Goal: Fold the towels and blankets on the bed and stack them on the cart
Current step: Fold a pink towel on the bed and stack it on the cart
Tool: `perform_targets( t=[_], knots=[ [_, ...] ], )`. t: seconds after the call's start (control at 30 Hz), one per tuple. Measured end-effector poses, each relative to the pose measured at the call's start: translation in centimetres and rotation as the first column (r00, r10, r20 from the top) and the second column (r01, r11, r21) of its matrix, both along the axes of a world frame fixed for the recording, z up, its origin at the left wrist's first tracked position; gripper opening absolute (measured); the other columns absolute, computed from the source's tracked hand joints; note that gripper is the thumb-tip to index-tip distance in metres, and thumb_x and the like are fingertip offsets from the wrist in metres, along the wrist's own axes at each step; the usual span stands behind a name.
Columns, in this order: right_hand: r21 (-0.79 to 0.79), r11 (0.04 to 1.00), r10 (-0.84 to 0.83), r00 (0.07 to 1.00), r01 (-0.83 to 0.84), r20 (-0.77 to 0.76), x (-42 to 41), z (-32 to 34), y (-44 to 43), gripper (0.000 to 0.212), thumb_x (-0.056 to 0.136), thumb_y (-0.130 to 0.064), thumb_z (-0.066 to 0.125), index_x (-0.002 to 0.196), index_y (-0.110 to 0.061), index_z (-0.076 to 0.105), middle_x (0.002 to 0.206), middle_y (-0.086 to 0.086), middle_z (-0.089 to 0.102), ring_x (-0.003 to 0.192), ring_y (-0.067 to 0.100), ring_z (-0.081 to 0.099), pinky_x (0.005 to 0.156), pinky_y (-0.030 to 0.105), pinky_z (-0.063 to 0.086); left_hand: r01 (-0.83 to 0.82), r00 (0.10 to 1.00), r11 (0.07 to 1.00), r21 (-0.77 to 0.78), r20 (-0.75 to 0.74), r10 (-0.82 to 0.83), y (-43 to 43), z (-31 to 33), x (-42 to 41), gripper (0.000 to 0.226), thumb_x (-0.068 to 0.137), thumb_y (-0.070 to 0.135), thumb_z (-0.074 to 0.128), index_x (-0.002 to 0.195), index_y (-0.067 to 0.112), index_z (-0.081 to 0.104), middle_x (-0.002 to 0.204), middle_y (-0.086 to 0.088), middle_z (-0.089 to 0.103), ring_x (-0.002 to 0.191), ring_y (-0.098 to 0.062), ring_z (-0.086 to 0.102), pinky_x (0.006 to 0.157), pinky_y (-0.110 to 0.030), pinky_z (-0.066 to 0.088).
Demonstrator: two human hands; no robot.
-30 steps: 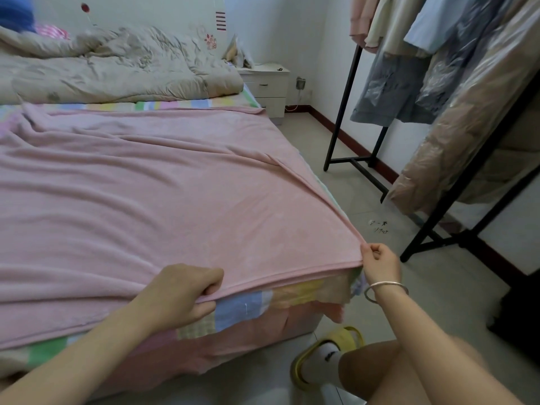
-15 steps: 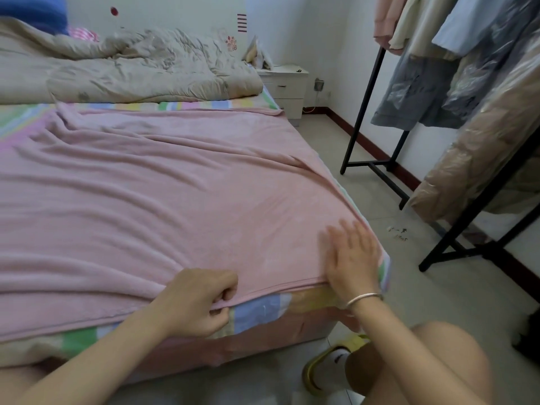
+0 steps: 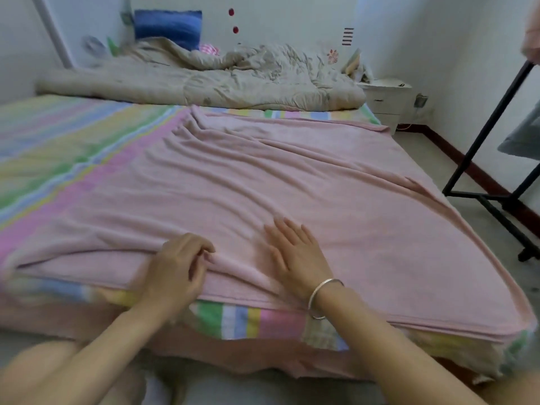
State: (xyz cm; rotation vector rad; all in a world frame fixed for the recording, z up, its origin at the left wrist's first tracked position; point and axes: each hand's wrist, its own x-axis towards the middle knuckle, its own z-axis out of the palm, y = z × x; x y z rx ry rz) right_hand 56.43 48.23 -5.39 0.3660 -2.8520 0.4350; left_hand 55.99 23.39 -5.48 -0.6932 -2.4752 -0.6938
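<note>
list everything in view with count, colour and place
pink blanket: one, pink, spread over the bed's right part
bed sheet: one, pastel stripes, under the blanket
quilt: one, beige, crumpled at the far end
pillow: one, blue, by the far wall
nightstand: one, white, far right corner
clothes rack: one, black, right edge
bracelet: one, silver, right wrist
left hand: one, grips a blanket fold
right hand: one, flat on the blanket

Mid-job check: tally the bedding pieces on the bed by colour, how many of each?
pink blanket: 1
beige quilt: 1
blue pillow: 1
pastel-striped sheet: 1
pink-and-white striped item, partly hidden behind the quilt: 1
Total: 5
</note>
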Motion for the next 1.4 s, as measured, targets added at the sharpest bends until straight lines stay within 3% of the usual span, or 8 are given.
perform_targets(
  t=[0.17, 0.37, 0.53, 0.67, 0.83, 1.0, 1.23, 1.4],
  knots=[
    [0.074, 0.989, 0.112, 0.981, -0.125, 0.160, -1.7, -0.8, -8.9, 0.088, 0.082, -0.066, -0.016, 0.152, -0.027, 0.020, 0.161, -0.001, 0.014, 0.148, 0.020, 0.008, 0.119, 0.041, 0.002, -0.292, 0.956, 0.956, -0.017, -0.016, 0.291, -9.1, -1.1, -0.3, 0.025, 0.076, 0.018, 0.044, 0.095, 0.018, 0.060, 0.092, 0.004, 0.059, 0.086, -0.023, 0.058, 0.073, -0.037, 0.046],
    [0.035, 0.929, 0.368, 0.905, -0.370, -0.214, -3.6, -0.5, -15.9, 0.047, 0.081, -0.025, 0.057, 0.127, -0.026, 0.059, 0.132, 0.002, 0.057, 0.122, 0.027, 0.051, 0.100, 0.037, 0.043, -0.482, 0.868, 0.868, -0.120, 0.066, 0.491, -17.6, -1.8, -2.0, 0.039, 0.076, 0.027, 0.044, 0.105, 0.014, 0.066, 0.103, -0.003, 0.066, 0.099, -0.027, 0.059, 0.085, -0.041, 0.048],
    [0.131, 0.959, 0.278, 0.930, -0.253, -0.240, -5.0, -1.3, -18.7, 0.041, 0.060, -0.014, 0.075, 0.100, -0.023, 0.066, 0.094, -0.003, 0.064, 0.087, 0.026, 0.062, 0.063, 0.034, 0.048, -0.472, 0.874, 0.859, -0.197, 0.021, 0.485, -19.5, -1.4, -4.3, 0.029, 0.079, 0.015, 0.064, 0.108, 0.017, 0.067, 0.111, -0.001, 0.067, 0.104, -0.025, 0.062, 0.086, -0.038, 0.052],
    [0.183, 0.976, 0.171, 0.941, -0.121, -0.291, -5.7, -1.3, -19.7, 0.041, 0.049, -0.011, 0.074, 0.087, -0.020, 0.063, 0.078, -0.002, 0.058, 0.069, 0.025, 0.055, 0.055, 0.032, 0.038, -0.600, 0.799, 0.728, -0.333, -0.197, 0.568, -18.7, -0.1, -5.3, 0.028, 0.073, 0.015, 0.071, 0.093, 0.012, 0.052, 0.092, -0.007, 0.053, 0.085, -0.028, 0.054, 0.060, -0.039, 0.043],
    [0.306, 0.952, 0.130, 0.935, -0.024, -0.331, -6.4, -1.3, -20.6, 0.029, 0.055, -0.012, 0.070, 0.081, -0.019, 0.061, 0.074, 0.001, 0.055, 0.066, 0.026, 0.052, 0.057, 0.034, 0.036, -0.647, 0.763, 0.521, -0.557, -0.467, 0.448, -19.2, 0.6, -6.9, 0.015, 0.085, 0.000, 0.047, 0.096, 0.009, 0.052, 0.085, -0.010, 0.047, 0.077, -0.030, 0.047, 0.069, -0.040, 0.035],
    [0.328, 0.944, 0.107, 0.910, 0.033, -0.401, -6.4, -1.2, -21.8, 0.025, 0.069, -0.011, 0.034, 0.075, -0.016, 0.057, 0.073, 0.006, 0.055, 0.061, 0.027, 0.052, 0.051, 0.035, 0.029, -0.655, 0.754, 0.386, -0.650, -0.530, 0.388, -20.6, 0.6, -7.8, 0.034, 0.083, 0.005, 0.050, 0.116, 0.011, 0.054, 0.091, -0.007, 0.049, 0.078, -0.027, 0.048, 0.071, -0.040, 0.036],
    [0.354, 0.934, 0.100, 0.915, 0.049, -0.390, -6.2, -1.4, -21.8, 0.025, 0.069, -0.009, 0.033, 0.071, -0.017, 0.056, 0.068, 0.004, 0.054, 0.055, 0.024, 0.052, 0.046, 0.029, 0.024, -0.560, 0.828, 0.636, -0.531, -0.380, 0.413, -22.4, 1.1, -5.4, 0.060, 0.057, -0.006, 0.067, 0.115, 0.004, 0.062, 0.080, -0.012, 0.059, 0.065, -0.032, 0.059, 0.045, -0.033, 0.040],
    [0.338, 0.941, 0.162, 0.889, -0.009, -0.427, -5.1, 0.0, -22.4, 0.020, 0.067, -0.011, 0.039, 0.065, -0.018, 0.058, 0.061, 0.001, 0.054, 0.052, 0.022, 0.054, 0.042, 0.026, 0.023, -0.598, 0.798, 0.739, -0.310, -0.141, 0.586, -24.0, 2.1, -3.1, 0.034, 0.062, 0.000, 0.070, 0.091, 0.018, 0.067, 0.079, -0.007, 0.067, 0.073, -0.032, 0.066, 0.051, -0.036, 0.047]
  ],
)
